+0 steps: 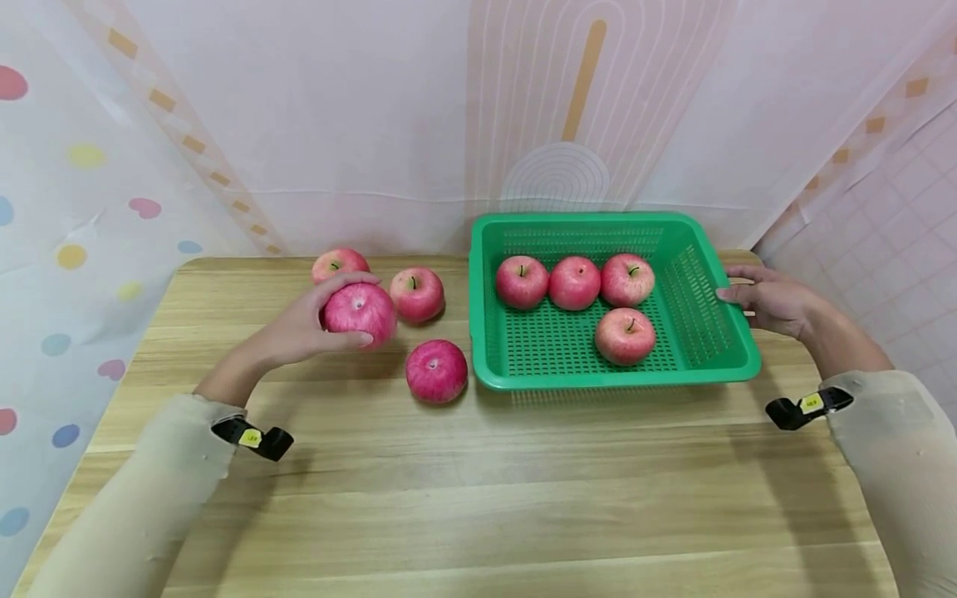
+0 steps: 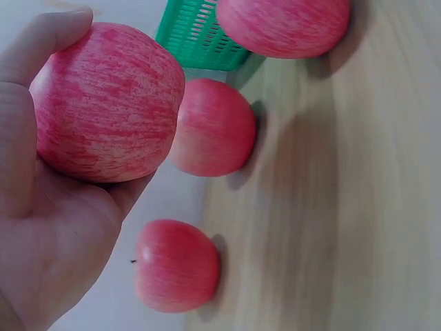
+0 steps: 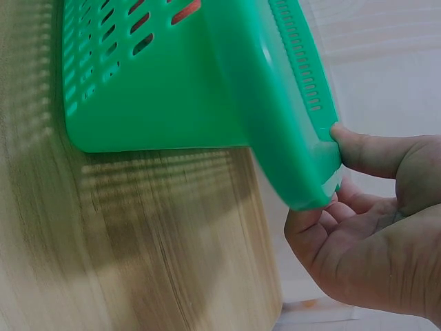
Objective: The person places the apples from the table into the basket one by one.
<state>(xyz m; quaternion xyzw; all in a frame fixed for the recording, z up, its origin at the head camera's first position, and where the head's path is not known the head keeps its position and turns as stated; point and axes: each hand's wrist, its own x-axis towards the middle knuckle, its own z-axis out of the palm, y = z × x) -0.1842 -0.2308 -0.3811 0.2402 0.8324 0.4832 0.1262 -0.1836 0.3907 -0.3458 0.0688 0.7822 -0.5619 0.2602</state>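
Note:
My left hand grips a red apple, thumb on the near side and fingers over the far side; the left wrist view shows this apple raised off the table. Behind and beside it sit two apples, one partly covered by the hand and one with its stem up. A darker apple lies nearer the front. On the right, my right hand pinches the rim of a green plastic basket, thumb on top and fingers beneath. Several apples rest inside the basket.
The wooden table ends at a patterned backdrop close behind the basket. A polka-dot sheet hangs along the left side. Each wrist wears a black strap with a small camera.

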